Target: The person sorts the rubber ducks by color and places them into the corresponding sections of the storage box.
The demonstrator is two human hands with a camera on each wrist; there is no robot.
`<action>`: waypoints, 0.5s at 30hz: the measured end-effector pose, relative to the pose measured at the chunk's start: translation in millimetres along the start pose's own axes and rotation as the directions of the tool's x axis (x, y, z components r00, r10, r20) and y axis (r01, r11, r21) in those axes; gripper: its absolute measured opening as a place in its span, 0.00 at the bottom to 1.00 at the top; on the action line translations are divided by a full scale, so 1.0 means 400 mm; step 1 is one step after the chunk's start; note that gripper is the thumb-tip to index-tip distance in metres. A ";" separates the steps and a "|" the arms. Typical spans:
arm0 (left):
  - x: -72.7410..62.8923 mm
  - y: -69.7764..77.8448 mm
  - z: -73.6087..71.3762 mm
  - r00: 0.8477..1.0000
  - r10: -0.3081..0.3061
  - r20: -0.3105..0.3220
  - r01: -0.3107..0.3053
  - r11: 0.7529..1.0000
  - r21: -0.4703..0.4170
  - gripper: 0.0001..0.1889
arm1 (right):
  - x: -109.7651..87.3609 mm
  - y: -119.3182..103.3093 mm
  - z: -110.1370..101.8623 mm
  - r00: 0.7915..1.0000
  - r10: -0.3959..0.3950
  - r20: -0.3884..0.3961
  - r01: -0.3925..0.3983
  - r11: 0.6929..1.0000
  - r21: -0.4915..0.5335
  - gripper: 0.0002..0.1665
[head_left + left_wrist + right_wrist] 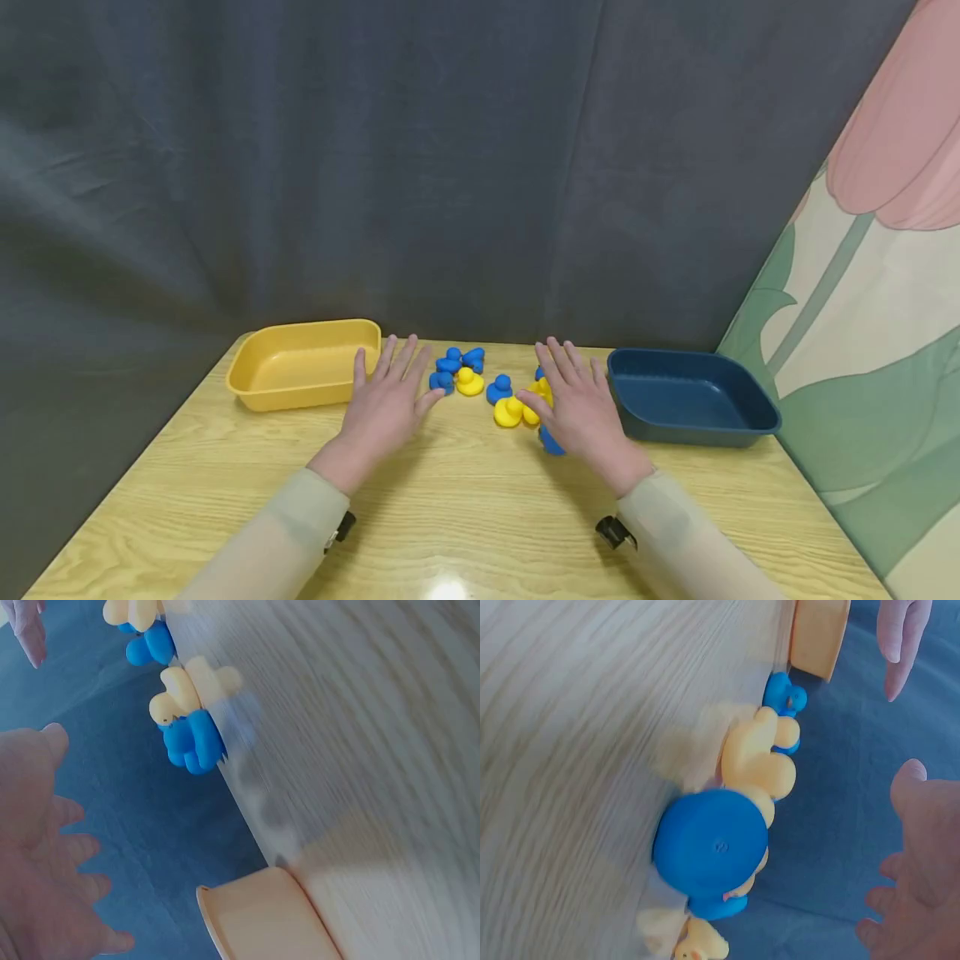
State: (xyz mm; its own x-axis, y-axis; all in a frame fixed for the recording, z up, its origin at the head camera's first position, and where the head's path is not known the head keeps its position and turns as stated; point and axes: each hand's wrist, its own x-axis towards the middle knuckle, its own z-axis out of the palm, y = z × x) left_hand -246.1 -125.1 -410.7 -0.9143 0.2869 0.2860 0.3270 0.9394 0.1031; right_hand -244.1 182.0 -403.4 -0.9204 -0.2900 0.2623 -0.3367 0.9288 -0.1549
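My left hand (384,410) is held over the table with its fingers spread, overlapping the right end of the yellow tray (296,398) in the head view. Empty and likewise spread, my right hand (583,410) hovers over the right-hand cluster of rubber ducks and hides part of it. Between the hands lie several blue and yellow rubber ducks, among them a yellow duck (469,383) beside blue ducks (450,364). Further right are another blue duck (498,392) and a yellow duck (507,412). One blue duck (711,841) lies tipped, its flat base facing the right wrist camera.
A dark blue tray (693,433) stands at the right of the wooden table (465,517), close to my right hand. Behind the table hangs a dark grey curtain (465,167). A flower-patterned cloth (885,358) borders the right side.
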 end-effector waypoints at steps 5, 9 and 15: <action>-0.006 -0.028 -0.003 1.000 -0.015 -0.025 0.015 1.000 -0.005 0.41 | 0.012 -0.030 0.010 0.999 -0.035 -0.008 0.035 0.999 0.008 0.54; -0.011 -0.047 0.000 0.999 -0.030 -0.024 0.030 0.999 -0.020 0.41 | 0.020 -0.054 0.019 0.999 -0.048 -0.001 0.048 0.999 0.022 0.54; -0.018 -0.075 0.000 0.998 -0.063 -0.008 0.062 0.998 -0.027 0.41 | 0.034 -0.093 0.043 0.998 -0.063 -0.011 0.064 0.993 0.096 0.53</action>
State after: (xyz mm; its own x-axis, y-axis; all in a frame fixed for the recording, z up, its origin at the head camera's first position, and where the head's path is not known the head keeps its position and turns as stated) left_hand -249.5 -155.5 -415.9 -0.9310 0.2261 0.2866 0.2757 0.9500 0.1463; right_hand -247.4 139.6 -410.6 -0.8952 -0.3453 0.2817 -0.4121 0.8819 -0.2289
